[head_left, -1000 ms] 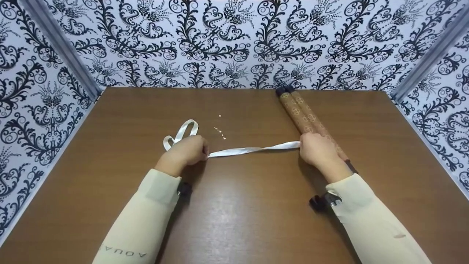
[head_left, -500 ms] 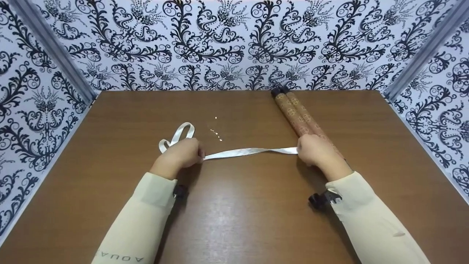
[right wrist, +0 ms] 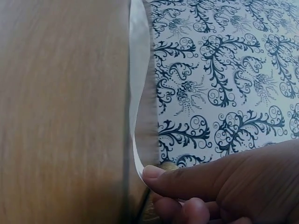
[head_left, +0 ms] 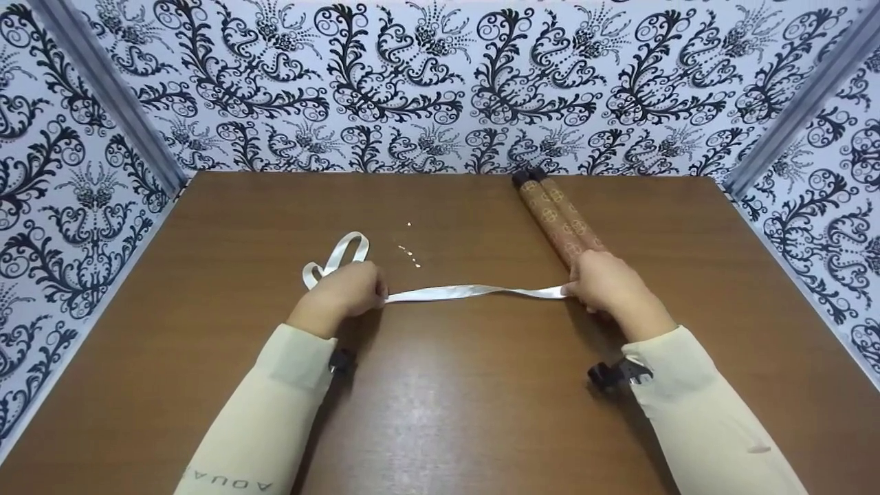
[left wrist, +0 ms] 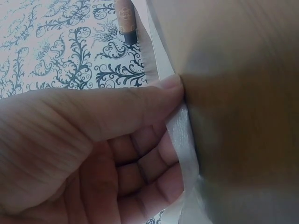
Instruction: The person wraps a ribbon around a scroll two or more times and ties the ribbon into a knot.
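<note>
A white satin ribbon (head_left: 447,293) stretches between my two hands across the middle of the table, with a twist toward its right part. My left hand (head_left: 347,290) pinches it between thumb and curled fingers; the left wrist view shows the thumb (left wrist: 168,95) pressed on the ribbon (left wrist: 183,140). Loose loops of ribbon (head_left: 352,240) lie beyond that hand. My right hand (head_left: 606,283) pinches the ribbon's right part, thumb (right wrist: 156,176) on top in the right wrist view. Two brown patterned rolls (head_left: 550,214) with dark ends lie side by side, their near part hidden by my right hand.
Small pale flecks (head_left: 409,254) are scattered on the brown wooden table (head_left: 440,385) beyond the ribbon. Black-and-white patterned walls (head_left: 426,82) close off the back and both sides. A dark wrist camera (head_left: 605,377) sits at the right cuff.
My right hand has turned slightly and shifted a little right and toward me, so its thumb shows. The ribbon's right end has come nearer with it. My left hand keeps its pinch.
</note>
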`<state>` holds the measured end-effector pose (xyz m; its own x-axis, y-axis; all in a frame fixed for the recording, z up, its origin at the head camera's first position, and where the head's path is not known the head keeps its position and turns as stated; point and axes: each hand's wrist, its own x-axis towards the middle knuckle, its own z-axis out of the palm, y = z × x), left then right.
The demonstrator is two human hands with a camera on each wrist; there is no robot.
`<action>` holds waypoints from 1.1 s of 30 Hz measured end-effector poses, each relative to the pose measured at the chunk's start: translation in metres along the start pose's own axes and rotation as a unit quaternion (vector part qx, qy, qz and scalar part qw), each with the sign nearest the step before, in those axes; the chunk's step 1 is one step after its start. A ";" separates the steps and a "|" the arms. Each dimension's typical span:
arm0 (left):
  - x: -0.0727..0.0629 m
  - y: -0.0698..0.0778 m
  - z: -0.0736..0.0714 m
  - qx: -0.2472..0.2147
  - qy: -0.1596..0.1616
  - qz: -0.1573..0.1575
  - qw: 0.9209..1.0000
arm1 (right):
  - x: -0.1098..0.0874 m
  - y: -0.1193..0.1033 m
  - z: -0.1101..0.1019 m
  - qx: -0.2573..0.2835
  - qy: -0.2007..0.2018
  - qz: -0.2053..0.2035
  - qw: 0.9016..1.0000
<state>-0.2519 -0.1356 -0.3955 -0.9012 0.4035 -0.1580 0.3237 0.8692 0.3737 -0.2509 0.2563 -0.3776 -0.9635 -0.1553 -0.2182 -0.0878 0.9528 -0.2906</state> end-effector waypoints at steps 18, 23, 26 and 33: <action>-0.004 0.000 0.000 0.012 0.005 -0.005 1.000 | 0.004 -0.002 -0.036 -0.035 0.089 0.019 0.995; -0.003 0.000 -0.001 0.011 0.012 -0.002 1.000 | 0.015 -0.006 -0.054 -0.028 0.088 0.024 0.995; -0.003 0.001 -0.001 0.013 0.018 0.005 1.000 | 0.023 -0.007 -0.062 -0.031 0.089 0.032 0.995; -0.003 0.003 -0.002 0.021 0.005 -0.001 1.000 | 0.041 -0.004 -0.071 -0.053 0.091 0.048 0.993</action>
<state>-0.2486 -0.1345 -0.3925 -0.9048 0.3988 -0.1492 0.3332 0.8813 0.3349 -0.3080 0.2648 -0.3194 -0.9976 -0.0223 -0.0652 -0.0105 0.9844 -0.1757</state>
